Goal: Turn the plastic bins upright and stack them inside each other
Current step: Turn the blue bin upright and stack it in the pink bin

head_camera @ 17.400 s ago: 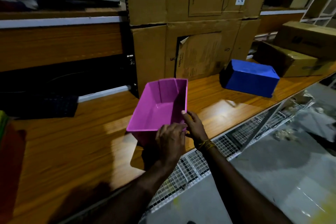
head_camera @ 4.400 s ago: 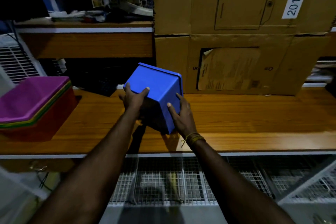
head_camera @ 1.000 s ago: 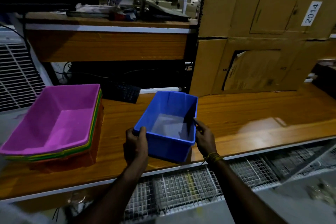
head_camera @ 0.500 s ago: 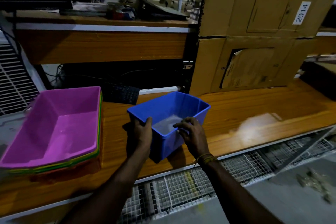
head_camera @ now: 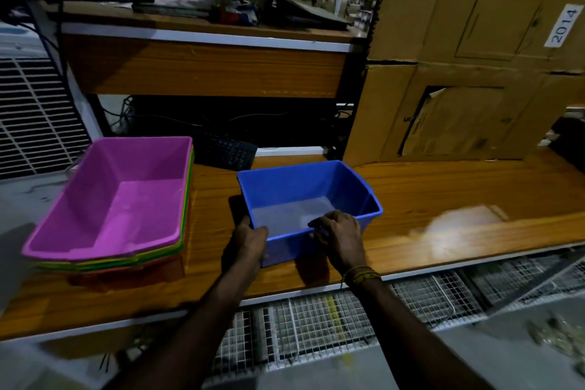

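Note:
An upright blue bin (head_camera: pixel 304 187) sits on the wooden bench (head_camera: pixel 443 199) in front of me. My left hand (head_camera: pixel 248 239) grips its near left corner. My right hand (head_camera: pixel 340 236) holds the near rim, fingers curled over the edge. To the left stands a stack of nested upright bins with a pink bin (head_camera: pixel 120 196) on top; yellow, green and red rims show beneath it. The blue bin is apart from the stack.
Large cardboard boxes (head_camera: pixel 474 73) stand at the back right. A black keyboard (head_camera: pixel 229 152) lies behind the bins under a wooden shelf (head_camera: pixel 205 66). A wire-mesh rack (head_camera: pixel 332 326) runs below the bench's front edge.
The blue bin was turned upright and has come down onto the bench, rotated with a long side toward me. My right hand shifted onto the near rim.

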Tool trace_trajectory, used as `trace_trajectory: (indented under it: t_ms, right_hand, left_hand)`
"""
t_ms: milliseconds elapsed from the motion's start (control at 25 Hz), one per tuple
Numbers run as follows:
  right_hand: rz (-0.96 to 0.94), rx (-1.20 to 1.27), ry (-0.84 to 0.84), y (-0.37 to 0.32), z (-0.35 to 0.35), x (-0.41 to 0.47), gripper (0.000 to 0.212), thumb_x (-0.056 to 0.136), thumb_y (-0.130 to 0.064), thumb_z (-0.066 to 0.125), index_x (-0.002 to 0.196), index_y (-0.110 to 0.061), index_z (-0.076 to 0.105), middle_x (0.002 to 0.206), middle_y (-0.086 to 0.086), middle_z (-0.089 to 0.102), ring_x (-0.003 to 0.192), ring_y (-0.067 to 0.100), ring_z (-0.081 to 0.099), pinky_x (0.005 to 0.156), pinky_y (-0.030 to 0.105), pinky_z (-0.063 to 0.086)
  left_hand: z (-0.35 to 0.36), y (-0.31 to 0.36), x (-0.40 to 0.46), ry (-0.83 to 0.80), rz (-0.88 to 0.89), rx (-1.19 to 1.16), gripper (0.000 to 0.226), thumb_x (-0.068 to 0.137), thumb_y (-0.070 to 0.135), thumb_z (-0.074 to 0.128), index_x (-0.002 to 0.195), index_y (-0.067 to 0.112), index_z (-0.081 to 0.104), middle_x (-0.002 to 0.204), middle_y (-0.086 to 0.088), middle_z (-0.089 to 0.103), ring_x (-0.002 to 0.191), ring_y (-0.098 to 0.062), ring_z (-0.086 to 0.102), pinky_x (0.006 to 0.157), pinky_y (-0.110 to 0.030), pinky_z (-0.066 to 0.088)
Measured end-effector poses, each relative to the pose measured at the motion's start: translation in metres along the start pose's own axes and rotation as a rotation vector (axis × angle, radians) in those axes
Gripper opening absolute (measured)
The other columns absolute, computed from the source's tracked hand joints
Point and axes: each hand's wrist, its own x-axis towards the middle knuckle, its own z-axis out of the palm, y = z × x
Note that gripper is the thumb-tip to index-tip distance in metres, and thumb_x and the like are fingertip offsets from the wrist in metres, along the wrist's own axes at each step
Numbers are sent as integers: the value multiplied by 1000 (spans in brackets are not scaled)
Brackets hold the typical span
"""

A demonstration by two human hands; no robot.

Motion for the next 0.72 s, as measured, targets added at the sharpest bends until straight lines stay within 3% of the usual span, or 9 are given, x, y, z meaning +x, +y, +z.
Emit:
trace_trajectory:
  t_ms: [120,240,360,440,560,720]
  right_hand:
    - [32,-28,-18,18,-5,-1,27,82,-28,68,108,-33,70,101,4,66,97,29,60,86,39,45]
    - [-45,1,-36,14,-8,1,31,81,-18,69,111,-26,70,104,6,67,95,27,65,82,39,55]
    - [-112,-4,-24,16,-11,3,27,83,-18,69,109,-23,71,102,8,68,91,27,66,77,39,56]
    - [-92,-18,-14,30,-15,3,23,83,-20,68,106,-23,72,100,9,68,89,30,65,76,41,54]
    - [21,-22,23,60,-24,0,19,85,-25,67,103,-24,73,100,10,67,93,35,62,80,42,48]
    - [11,105,-81,67,-27,-3,21,88,-28,63,107,-25,72,109,8,67,100,27,64,83,42,54]
  left_hand:
    - [-5,9,5,115,-24,-92,38,89,17,57,127,18,58,115,-12,64,91,-33,60,73,-48,58]
    - [11,9,-19,239,88,349,57,80,44,62,134,39,45,138,-14,49,114,-40,54,93,-54,49]
    - [46,9,-62,250,371,618,46,86,42,62,130,43,50,159,-11,18,144,-41,17,112,-57,28]
    - [66,9,-76,137,447,667,38,91,43,56,129,39,56,159,-9,20,148,-38,1,118,-52,18]
    - [82,-6,-73,46,521,656,36,94,42,54,128,32,57,146,-11,41,149,-35,3,121,-47,15]
    - [80,-4,-49,162,555,582,20,89,41,61,103,28,66,123,-12,52,138,-33,30,120,-37,6]
